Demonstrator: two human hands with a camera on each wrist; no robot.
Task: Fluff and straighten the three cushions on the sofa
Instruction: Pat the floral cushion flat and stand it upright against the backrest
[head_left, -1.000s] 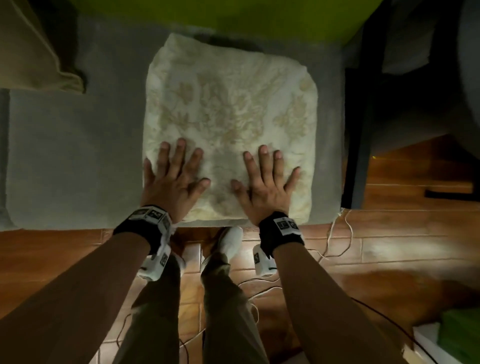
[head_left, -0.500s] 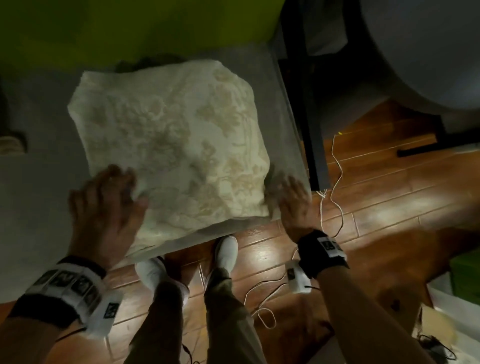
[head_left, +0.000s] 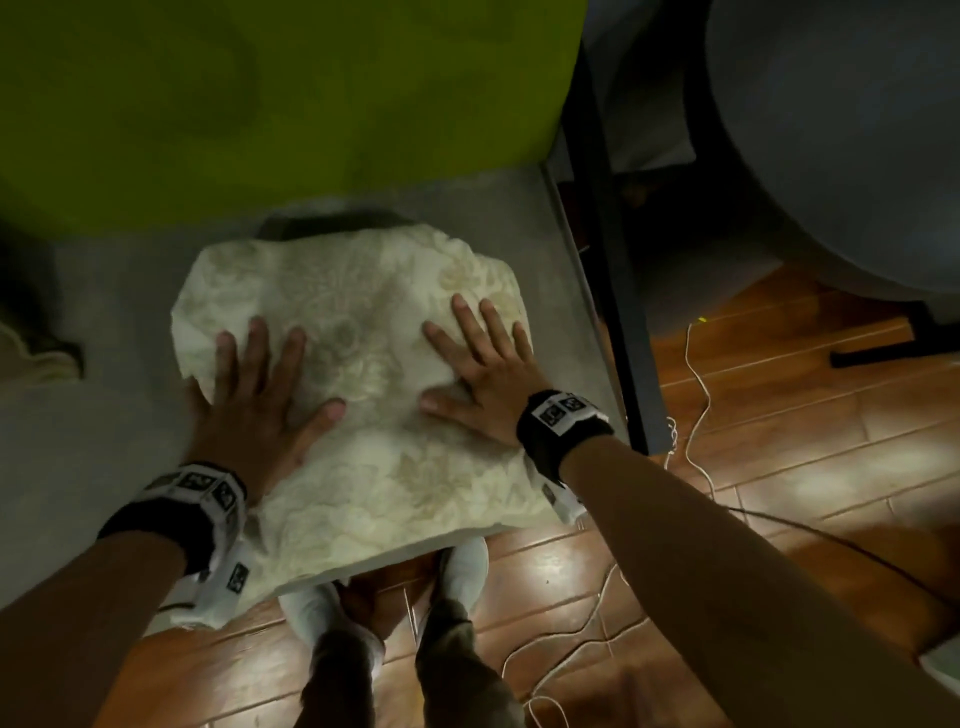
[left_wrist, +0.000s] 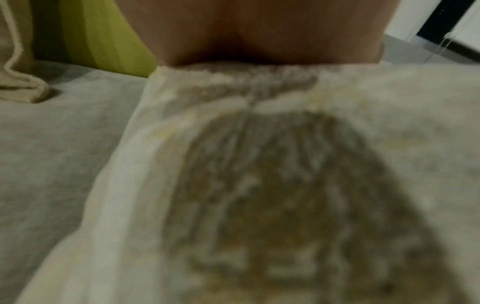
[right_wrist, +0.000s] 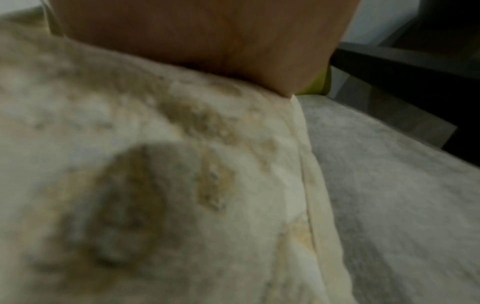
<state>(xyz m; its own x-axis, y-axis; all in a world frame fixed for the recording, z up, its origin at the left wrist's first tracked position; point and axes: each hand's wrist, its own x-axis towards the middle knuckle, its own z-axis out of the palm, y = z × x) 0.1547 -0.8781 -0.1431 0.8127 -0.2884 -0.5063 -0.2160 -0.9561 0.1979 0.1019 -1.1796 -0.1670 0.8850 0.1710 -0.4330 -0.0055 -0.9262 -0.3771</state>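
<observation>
From the head view, the cream cushion (head_left: 358, 395) is seen lying flat on the grey sofa seat (head_left: 93, 415), pressed by the left hand (head_left: 254, 410) and right hand (head_left: 483, 384), each grip wide with fingers spread. Patting appears under way. The wrist views show only blurred fabric under each palm. Next, standing it against the green backrest (head_left: 291, 98) seems called for.

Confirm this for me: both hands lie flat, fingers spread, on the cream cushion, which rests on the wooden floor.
Not quite. The cushion rests on the grey sofa seat, not on the floor; the head view shows this. The left hand and right hand do lie flat on it, fingers spread.
</observation>
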